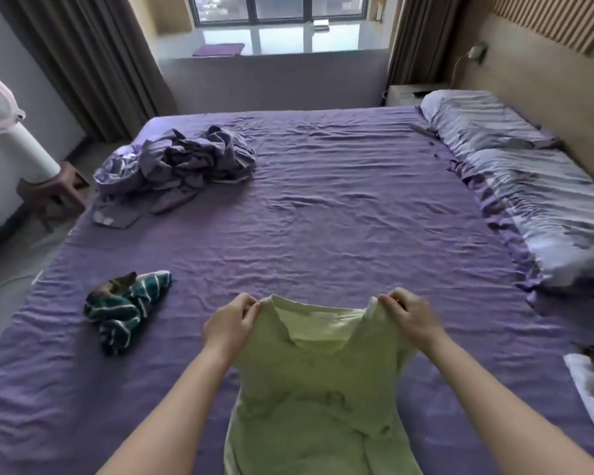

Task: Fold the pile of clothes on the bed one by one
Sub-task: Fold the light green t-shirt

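A pale green shirt [318, 389] is held up over the near edge of the bed [323, 207], neckline away from the person and the body hanging down toward the camera. Each shoulder is pinched: the left hand [228, 325] has its fingers [251, 308] clamped on the left shoulder seam, and the right hand [412, 315] is clamped in the same way on the right shoulder. The cloth between the two grips sags at the collar, and the lower part is bunched and creased.

Several risks can be judged from this. The grips are small pinches at the very edge of the fabric, so a shoulder could be lost if the shirt is shaken or swung out, and the garment would drop in a heap. Because the lower half is already rumpled, it may be laid down with folds trapped underneath, giving a crooked result. The sheet is heavily wrinkled, which could catch the hem as the shirt is spread.

A dark striped garment [127, 310] lies just to the left and could be covered if the shirt is laid off-centre. The crumpled purple bedding [179, 162] lies well apart, as do the pillows [515, 173] on the right. At the right edge something white [587, 385] is only partly visible, and what it is cannot be told.
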The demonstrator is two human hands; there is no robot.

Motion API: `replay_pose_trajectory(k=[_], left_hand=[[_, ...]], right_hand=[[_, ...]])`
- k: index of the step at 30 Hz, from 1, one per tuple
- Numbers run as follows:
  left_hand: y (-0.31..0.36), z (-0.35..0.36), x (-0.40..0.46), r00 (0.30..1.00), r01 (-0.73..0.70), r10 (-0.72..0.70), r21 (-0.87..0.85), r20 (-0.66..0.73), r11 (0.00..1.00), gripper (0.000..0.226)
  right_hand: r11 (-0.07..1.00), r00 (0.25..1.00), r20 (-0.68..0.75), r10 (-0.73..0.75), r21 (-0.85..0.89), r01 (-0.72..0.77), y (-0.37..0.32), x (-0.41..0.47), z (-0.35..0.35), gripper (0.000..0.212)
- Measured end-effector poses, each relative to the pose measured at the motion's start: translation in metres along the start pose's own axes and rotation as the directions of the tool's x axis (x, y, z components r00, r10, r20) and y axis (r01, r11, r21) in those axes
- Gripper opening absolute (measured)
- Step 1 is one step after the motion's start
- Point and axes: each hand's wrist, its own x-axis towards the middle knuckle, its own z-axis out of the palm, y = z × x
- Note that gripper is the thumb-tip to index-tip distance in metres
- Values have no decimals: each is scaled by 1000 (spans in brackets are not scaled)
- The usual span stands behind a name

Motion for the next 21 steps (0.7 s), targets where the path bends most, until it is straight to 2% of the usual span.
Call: replay_pose_trajectory(k=[6, 11, 15, 18, 21], left_hand=[[-16, 31, 36, 994, 96, -86, 141, -74, 985, 25], [-18, 39, 82, 995, 46, -29, 175, -95, 983, 22], [-13, 62, 132, 988, -13, 33, 137, -149, 990, 21], [-18, 99, 168, 996, -10, 17, 87, -83, 996, 22], [-28, 144, 185, 1000, -10, 13, 173, -16, 985, 32]], right_hand=[[994, 998, 40, 58, -90, -54, 33, 41, 32, 20], [986, 998, 21, 60, -160, -56, 39, 74, 44, 21], [992, 998, -35, 59, -112, -63, 51, 109, 65, 15], [990, 994, -12, 108, -91, -108, 70, 132, 92, 34], [968, 993, 30, 112, -229, -102, 98, 141, 127, 49]])
